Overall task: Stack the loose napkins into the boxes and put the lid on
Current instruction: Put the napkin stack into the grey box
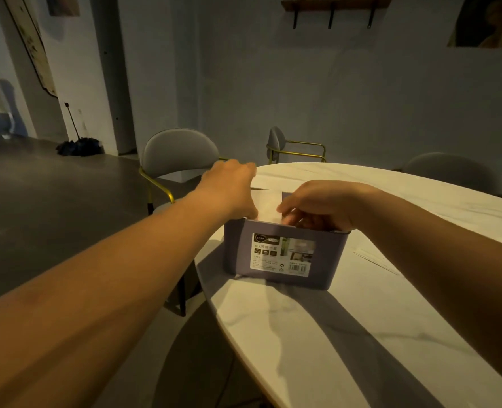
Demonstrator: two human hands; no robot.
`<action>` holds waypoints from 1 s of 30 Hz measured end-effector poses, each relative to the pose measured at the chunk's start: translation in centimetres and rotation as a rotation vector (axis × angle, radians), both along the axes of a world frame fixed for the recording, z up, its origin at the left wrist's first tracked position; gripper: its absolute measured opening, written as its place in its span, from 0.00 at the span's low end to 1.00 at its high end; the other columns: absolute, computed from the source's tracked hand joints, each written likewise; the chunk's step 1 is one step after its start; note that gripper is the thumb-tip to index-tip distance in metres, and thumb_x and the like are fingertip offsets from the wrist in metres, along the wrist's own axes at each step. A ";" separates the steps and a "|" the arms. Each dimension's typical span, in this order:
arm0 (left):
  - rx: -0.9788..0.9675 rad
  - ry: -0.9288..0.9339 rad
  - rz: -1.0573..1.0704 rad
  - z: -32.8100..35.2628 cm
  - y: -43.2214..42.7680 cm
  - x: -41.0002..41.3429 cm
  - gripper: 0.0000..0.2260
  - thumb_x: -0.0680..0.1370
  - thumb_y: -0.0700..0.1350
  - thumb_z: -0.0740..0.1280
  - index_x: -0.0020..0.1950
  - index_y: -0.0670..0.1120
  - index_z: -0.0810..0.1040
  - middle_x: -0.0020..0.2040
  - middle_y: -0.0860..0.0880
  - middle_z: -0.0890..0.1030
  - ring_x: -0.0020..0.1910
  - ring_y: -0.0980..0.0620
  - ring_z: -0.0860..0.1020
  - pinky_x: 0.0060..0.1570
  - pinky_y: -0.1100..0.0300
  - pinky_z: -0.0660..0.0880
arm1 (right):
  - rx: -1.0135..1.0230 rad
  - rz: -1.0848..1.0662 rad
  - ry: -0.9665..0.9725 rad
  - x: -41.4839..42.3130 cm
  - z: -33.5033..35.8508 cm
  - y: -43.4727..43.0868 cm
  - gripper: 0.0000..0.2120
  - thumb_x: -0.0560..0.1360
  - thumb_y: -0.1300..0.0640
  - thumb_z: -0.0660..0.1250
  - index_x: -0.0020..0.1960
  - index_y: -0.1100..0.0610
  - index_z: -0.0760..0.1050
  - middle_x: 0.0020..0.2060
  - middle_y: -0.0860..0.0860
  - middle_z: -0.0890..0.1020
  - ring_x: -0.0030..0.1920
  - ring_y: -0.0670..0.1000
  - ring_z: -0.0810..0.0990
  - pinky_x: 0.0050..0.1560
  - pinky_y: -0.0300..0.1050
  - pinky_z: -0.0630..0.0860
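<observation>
A purple-grey box [279, 257] with a white product label stands near the left edge of the white marble table [347, 334]. A pale stack of napkins [268, 206] stands upright in its open top. My left hand [229, 188] holds the stack's left side from above. My right hand [317, 206] reaches into the box, fingers curled on the stack's right side. The fingertips of both hands are hidden behind the box rim and the napkins. No lid is in view.
A thin flat sheet [376, 262] lies on the table right of the box. Grey chairs with gold frames stand at the table's far left [179, 154], at the back [285, 145] and at the right [450, 170]. A folded umbrella [77, 145] leans by the wall.
</observation>
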State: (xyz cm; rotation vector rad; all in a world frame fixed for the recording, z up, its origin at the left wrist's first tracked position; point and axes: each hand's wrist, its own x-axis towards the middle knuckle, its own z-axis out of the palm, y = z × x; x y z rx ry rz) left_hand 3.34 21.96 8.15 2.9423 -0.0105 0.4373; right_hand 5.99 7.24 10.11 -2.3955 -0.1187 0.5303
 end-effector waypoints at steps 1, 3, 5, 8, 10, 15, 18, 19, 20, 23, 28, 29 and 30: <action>0.005 -0.012 -0.017 0.2 0.1 0.0 0.30 0.71 0.50 0.75 0.70 0.48 0.68 0.65 0.46 0.72 0.61 0.45 0.71 0.60 0.52 0.72 | 0.006 -0.008 -0.006 0.0 0.2 -0.1 0.10 0.77 0.51 0.67 0.44 0.58 0.76 0.35 0.53 0.80 0.34 0.49 0.77 0.40 0.39 0.75; 0.006 0.033 -0.074 0.8 0.1 -0.1 0.24 0.73 0.48 0.73 0.67 0.48 0.71 0.63 0.47 0.74 0.57 0.48 0.73 0.58 0.54 0.73 | 0.015 -0.025 -0.024 0.1 0.4 -0.2 0.10 0.77 0.51 0.66 0.46 0.57 0.76 0.35 0.53 0.79 0.34 0.49 0.76 0.41 0.38 0.75; 0.076 0.133 -0.121 1.2 0.1 0.2 0.19 0.75 0.47 0.71 0.64 0.49 0.74 0.61 0.48 0.76 0.52 0.50 0.73 0.57 0.55 0.75 | 0.020 -0.013 -0.028 0.2 0.5 -0.1 0.09 0.78 0.51 0.65 0.48 0.57 0.75 0.34 0.53 0.79 0.32 0.49 0.74 0.40 0.37 0.74; 0.199 0.282 -0.144 1.3 -0.1 0.6 0.14 0.77 0.45 0.68 0.63 0.49 0.76 0.60 0.49 0.77 0.53 0.50 0.73 0.57 0.55 0.74 | -0.022 0.005 -0.073 0.4 0.5 0.1 0.11 0.77 0.50 0.65 0.50 0.58 0.76 0.38 0.53 0.79 0.31 0.49 0.73 0.39 0.36 0.73; 0.289 0.331 -0.138 1.5 -0.3 0.8 0.14 0.78 0.45 0.66 0.64 0.50 0.76 0.60 0.50 0.76 0.53 0.51 0.71 0.58 0.54 0.71 | -0.032 0.013 -0.119 0.4 0.5 -0.1 0.10 0.77 0.51 0.66 0.52 0.58 0.76 0.40 0.53 0.79 0.31 0.49 0.74 0.39 0.36 0.74; 0.441 0.327 -0.119 2.7 -1.9 0.6 0.16 0.78 0.48 0.66 0.65 0.53 0.74 0.59 0.50 0.77 0.55 0.50 0.72 0.58 0.54 0.67 | 0.166 -0.049 -0.286 0.5 1.5 -2.2 0.09 0.79 0.56 0.63 0.56 0.59 0.75 0.41 0.52 0.80 0.30 0.48 0.76 0.30 0.35 0.72; 0.391 0.222 -0.151 3.3 -4.5 0.6 0.16 0.76 0.49 0.68 0.64 0.51 0.75 0.57 0.49 0.78 0.52 0.49 0.75 0.53 0.55 0.74 | 0.279 -0.117 -0.384 0.4 2.0 -4.8 0.08 0.79 0.58 0.62 0.57 0.58 0.73 0.38 0.50 0.79 0.32 0.47 0.76 0.24 0.31 0.71; 0.360 0.179 -0.162 3.5 -5.7 0.6 0.16 0.76 0.49 0.68 0.63 0.50 0.75 0.56 0.48 0.78 0.51 0.48 0.76 0.52 0.55 0.75 | 0.300 -0.143 -0.409 0.3 2.0 -6.0 0.08 0.79 0.58 0.62 0.57 0.58 0.74 0.38 0.50 0.79 0.33 0.47 0.76 0.24 0.31 0.71; 0.324 0.136 -0.167 3.6 -6.8 0.7 0.15 0.77 0.49 0.68 0.63 0.50 0.75 0.56 0.47 0.78 0.51 0.48 0.76 0.52 0.54 0.76 | 0.311 -0.167 -0.427 0.3 1.8 -6.9 0.07 0.79 0.58 0.62 0.57 0.58 0.74 0.38 0.50 0.79 0.33 0.48 0.76 0.24 0.32 0.71; 0.220 -0.001 -0.177 3.3 -10.7 0.6 0.13 0.78 0.48 0.65 0.62 0.48 0.76 0.56 0.47 0.78 0.48 0.49 0.75 0.46 0.57 0.73 | 0.303 -0.245 -0.462 0.2 0.9 -10.2 0.05 0.79 0.59 0.62 0.52 0.58 0.75 0.38 0.51 0.79 0.35 0.49 0.77 0.28 0.35 0.72; 0.015 -0.100 -0.211 0.6 -18.1 0.9 0.12 0.80 0.51 0.62 0.61 0.49 0.75 0.56 0.49 0.79 0.46 0.52 0.73 0.46 0.60 0.70 | 0.196 -0.323 -0.471 0.2 -2.1 -16.6 0.06 0.80 0.59 0.61 0.48 0.59 0.75 0.39 0.52 0.79 0.37 0.50 0.78 0.32 0.36 0.73; -0.011 -0.099 -0.216 -0.3 -19.3 0.9 0.12 0.80 0.52 0.62 0.60 0.49 0.75 0.55 0.49 0.79 0.45 0.52 0.74 0.47 0.60 0.71 | 0.156 -0.323 -0.482 0.2 -2.9 -17.8 0.07 0.80 0.58 0.61 0.48 0.59 0.76 0.40 0.52 0.79 0.37 0.50 0.78 0.33 0.37 0.74; -0.039 -0.089 -0.220 -1.4 -20.5 0.9 0.11 0.80 0.52 0.61 0.60 0.49 0.76 0.55 0.49 0.79 0.45 0.52 0.74 0.48 0.60 0.71 | 0.119 -0.323 -0.496 0.1 -3.6 -19.0 0.06 0.79 0.58 0.61 0.48 0.59 0.76 0.40 0.52 0.80 0.37 0.50 0.78 0.35 0.38 0.76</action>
